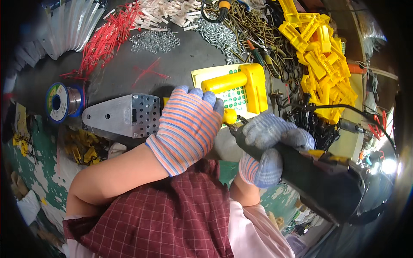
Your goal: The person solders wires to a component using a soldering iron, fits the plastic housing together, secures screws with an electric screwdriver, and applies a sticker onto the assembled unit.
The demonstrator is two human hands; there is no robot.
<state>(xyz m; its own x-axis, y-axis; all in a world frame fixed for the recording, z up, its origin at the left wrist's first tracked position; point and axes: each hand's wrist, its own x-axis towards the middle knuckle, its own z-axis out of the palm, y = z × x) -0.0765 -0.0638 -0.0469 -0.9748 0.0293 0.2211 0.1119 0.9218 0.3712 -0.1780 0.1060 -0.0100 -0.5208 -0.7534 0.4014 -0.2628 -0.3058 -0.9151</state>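
My left hand point(189, 127), in a pink and blue striped glove, presses down on a yellow plastic part point(247, 84) with a round handle, which lies over a pale card with green dots point(234, 96). A metal plate with small holes point(124, 115) lies just left of that hand. My right hand point(269, 144), in a grey-blue striped glove, grips a black and yellow electric screwdriver point(318, 176). Its tip point(234, 124) points left at a small yellow piece by my left fingertips. A black cord point(344, 107) runs from the tool to the right.
A pile of yellow plastic parts point(322, 56) sits at the right. Screws point(245, 26), nuts point(155, 41), red wire pieces point(105, 41) and white strips point(167, 10) lie at the back. A solder spool point(62, 102) stands at the left.
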